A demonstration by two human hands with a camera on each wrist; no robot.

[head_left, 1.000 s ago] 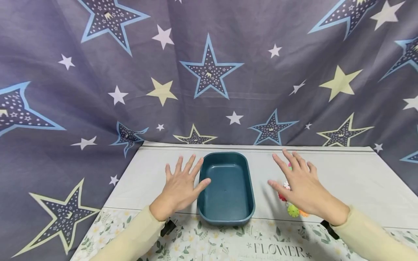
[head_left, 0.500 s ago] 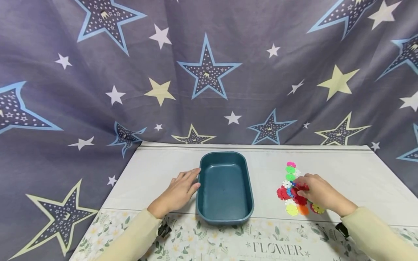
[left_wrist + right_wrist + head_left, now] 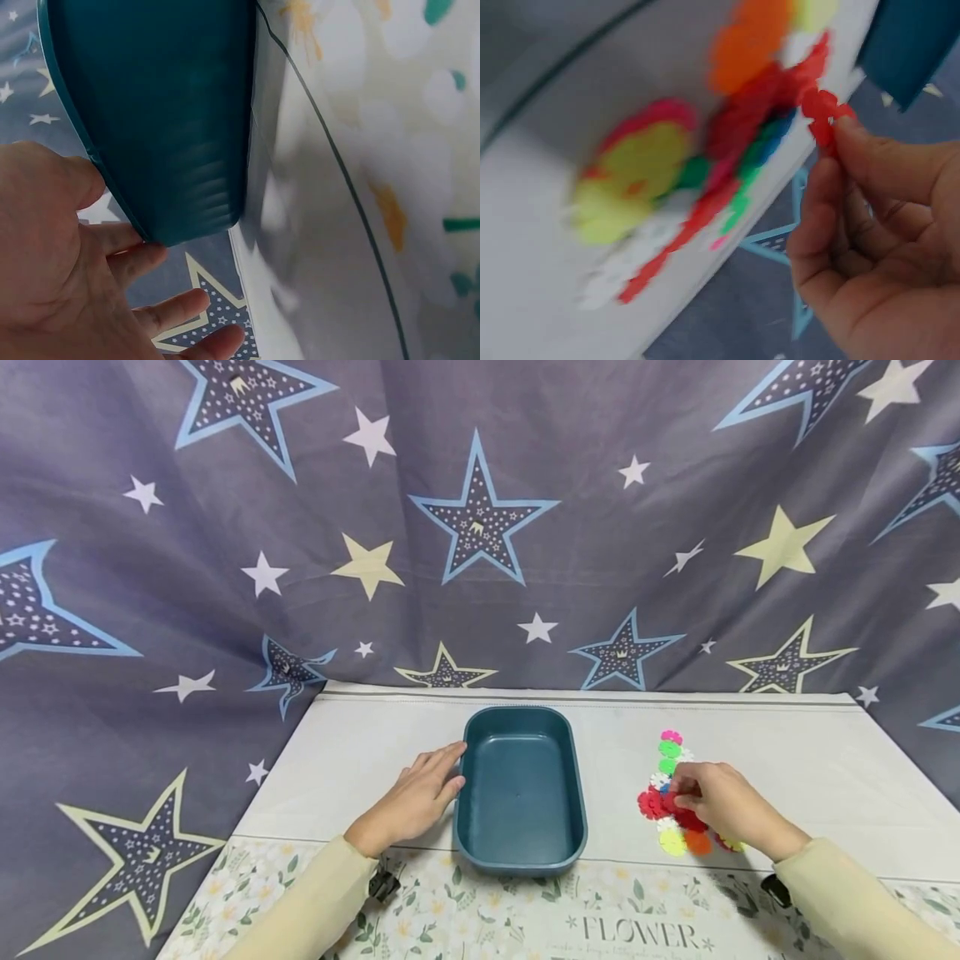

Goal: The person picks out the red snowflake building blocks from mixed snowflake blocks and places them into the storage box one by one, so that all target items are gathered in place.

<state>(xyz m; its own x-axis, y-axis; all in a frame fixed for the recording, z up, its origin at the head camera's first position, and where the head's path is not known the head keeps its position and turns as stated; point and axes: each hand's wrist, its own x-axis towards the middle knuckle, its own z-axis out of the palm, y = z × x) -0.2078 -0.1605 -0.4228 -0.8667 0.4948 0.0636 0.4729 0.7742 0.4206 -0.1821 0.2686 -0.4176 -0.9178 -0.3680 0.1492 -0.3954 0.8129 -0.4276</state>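
Observation:
A dark teal rectangular basin (image 3: 519,810) stands in the middle of the table. At its left side, my left hand (image 3: 408,797) rests with fingers extended, the tips touching the rim. In the left wrist view the thumb and two fingers of this hand (image 3: 52,262) lie along the basin's edge (image 3: 94,154). My right hand (image 3: 738,806) is over a pile of colourful plastic snowflake discs (image 3: 651,804). Between its thumb and index finger it pinches a red snowflake disc (image 3: 823,112), lifted above the pile.
Around the right hand lie a yellow disc (image 3: 672,842), an orange disc (image 3: 698,843), a green disc (image 3: 670,749) and a pink disc (image 3: 671,737). The table has a floral cloth (image 3: 465,918) at the front. A star-patterned curtain (image 3: 600,568) hangs behind.
Both hands have lowered from spread-finger poses. The left has settled at the basin's rim; the right has reached the pile and taken a red snowflake disc.

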